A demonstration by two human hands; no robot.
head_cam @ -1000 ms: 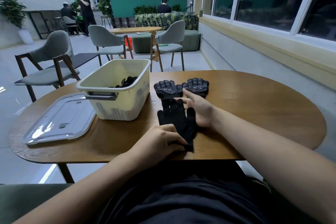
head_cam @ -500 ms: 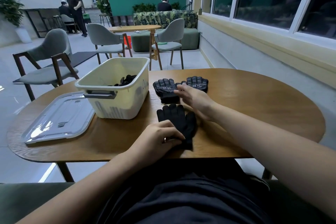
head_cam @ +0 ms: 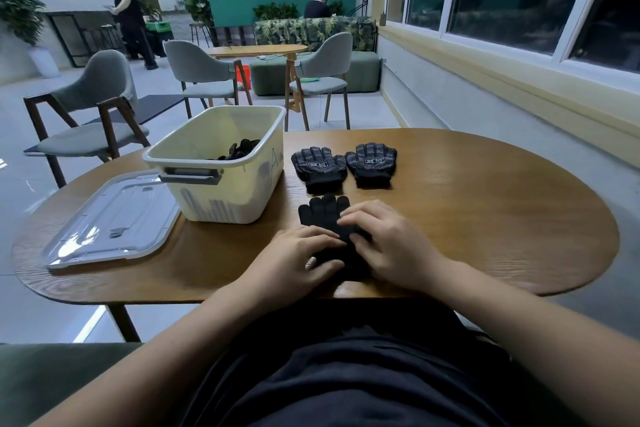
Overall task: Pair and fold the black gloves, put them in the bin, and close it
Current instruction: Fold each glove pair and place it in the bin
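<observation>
Desk [head_cam: 485, 218]: one, oval, wood grain. It carries everything listed below.

Bin [head_cam: 221, 194]: one, cream plastic, open at the top, with a grey handle on the near end wall. It stands on the left half of the desk. Contents: a heap of gloves [head_cam: 242, 149], black with dotted grip, low inside. The count is not readable, since only the top of the heap shows over the rim.

Lid [head_cam: 114, 218]: one, clear with a pale rim. It is off the bin and lies flat on the desk just to the bin's left.

Hands: two, bare, both at the near edge of the desk, both on the plain glove [head_cam: 323, 213].
- Right hand [head_cam: 388, 239]: fingers fairly straight, laid flat on the glove's middle, clasping nothing.
- Left hand [head_cam: 294, 260]: lies over the cuff end, fingers lightly bent across the fabric, thumb below them. Cannot tell whether it pinches the fabric or only presses.

Gloves on the desk: three outlines counted.
- The left dotted glove [head_cam: 319, 165] and the right dotted glove [head_cam: 371, 161] lie side by side, grip side up, fingers pointing away. They are just right of the bin and clear of both hands.
- The plain glove lies nearer, just short of the dotted two, with only its fingers exposed. Cannot tell whether a second glove lies beneath it.
</observation>
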